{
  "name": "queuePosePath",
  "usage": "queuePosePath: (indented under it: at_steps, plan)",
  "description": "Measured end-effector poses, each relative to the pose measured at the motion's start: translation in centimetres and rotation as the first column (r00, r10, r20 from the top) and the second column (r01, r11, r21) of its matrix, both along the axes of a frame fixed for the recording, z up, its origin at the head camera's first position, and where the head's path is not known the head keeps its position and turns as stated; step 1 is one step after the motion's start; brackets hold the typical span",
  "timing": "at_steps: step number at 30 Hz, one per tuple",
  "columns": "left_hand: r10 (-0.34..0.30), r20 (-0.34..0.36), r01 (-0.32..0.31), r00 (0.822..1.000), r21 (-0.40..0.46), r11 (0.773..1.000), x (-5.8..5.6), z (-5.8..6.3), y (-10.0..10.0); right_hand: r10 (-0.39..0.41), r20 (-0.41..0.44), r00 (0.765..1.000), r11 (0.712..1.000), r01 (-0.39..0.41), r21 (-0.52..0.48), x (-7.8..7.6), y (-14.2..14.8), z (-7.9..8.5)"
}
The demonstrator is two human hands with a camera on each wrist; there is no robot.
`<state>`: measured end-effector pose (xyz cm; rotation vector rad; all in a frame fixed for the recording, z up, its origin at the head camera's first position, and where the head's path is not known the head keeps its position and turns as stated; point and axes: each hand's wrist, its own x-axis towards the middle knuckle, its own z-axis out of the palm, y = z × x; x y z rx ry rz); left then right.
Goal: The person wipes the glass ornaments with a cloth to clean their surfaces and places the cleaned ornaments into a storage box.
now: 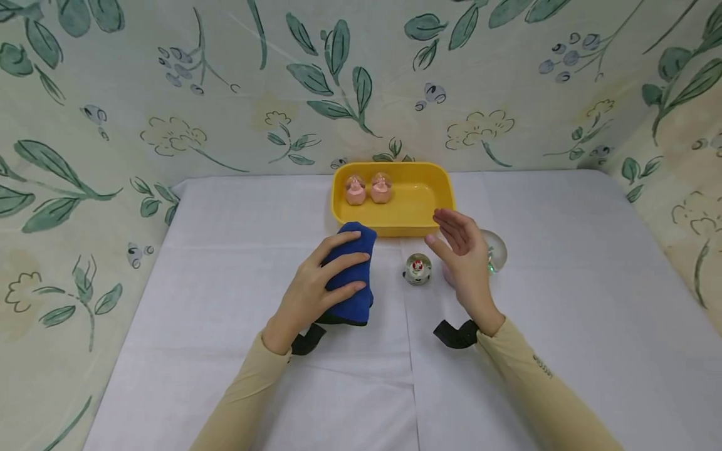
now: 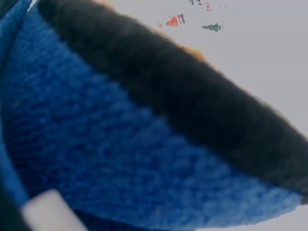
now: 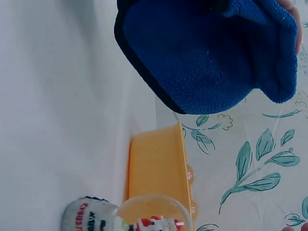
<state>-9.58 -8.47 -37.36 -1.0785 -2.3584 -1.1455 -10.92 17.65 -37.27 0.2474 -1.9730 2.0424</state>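
My left hand (image 1: 316, 279) grips a folded blue cloth (image 1: 352, 275) with a dark edge, its fingers spread over the top and the thumb hidden. In the right wrist view the cloth (image 3: 207, 57) is held up off the white table; its fuzzy blue side (image 2: 106, 139) fills most of the left wrist view. To the right, my right hand (image 1: 465, 257) holds nothing, its fingers straight and thumb apart. Between the hands stands a small snow globe (image 1: 418, 269) with a red-and-white figure inside and a printed white base (image 3: 89, 216). A larger clear globe (image 1: 495, 249) is partly hidden behind the right hand.
A yellow tray (image 1: 429, 228) sits at the back of the table, with two pink snow globes (image 1: 380, 189) in its left part. White cloth (image 1: 225, 263) covers the table. Behind it hangs a leaf-patterned curtain (image 1: 383, 75).
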Motion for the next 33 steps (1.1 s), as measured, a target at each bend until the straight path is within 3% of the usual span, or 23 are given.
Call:
queuePosePath:
  at_steps: [11,18,25,33]
  plan:
    - [-0.013,-0.018,0.013,1.000,0.008,1.000,0.0,-0.2,0.0,0.021,0.026,0.999,1.000,-0.021,0.020,1.8,-0.3,-3.5]
    - [-0.021,-0.045,0.021,0.999,0.012,1.000,-0.1,-0.3,0.0,-0.011,0.090,0.996,0.994,0.001,0.108,3.3,-1.3,-3.5]
    - [-0.025,-0.033,0.025,0.999,0.007,1.000,0.0,-0.3,0.1,-0.006,0.139,0.990,0.996,-0.007,0.087,2.8,-0.6,-5.7]
    - [-0.024,-0.021,0.024,0.999,-0.005,1.000,0.0,-0.5,0.0,0.063,0.290,0.955,0.994,-0.088,0.072,2.2,0.1,-7.9]
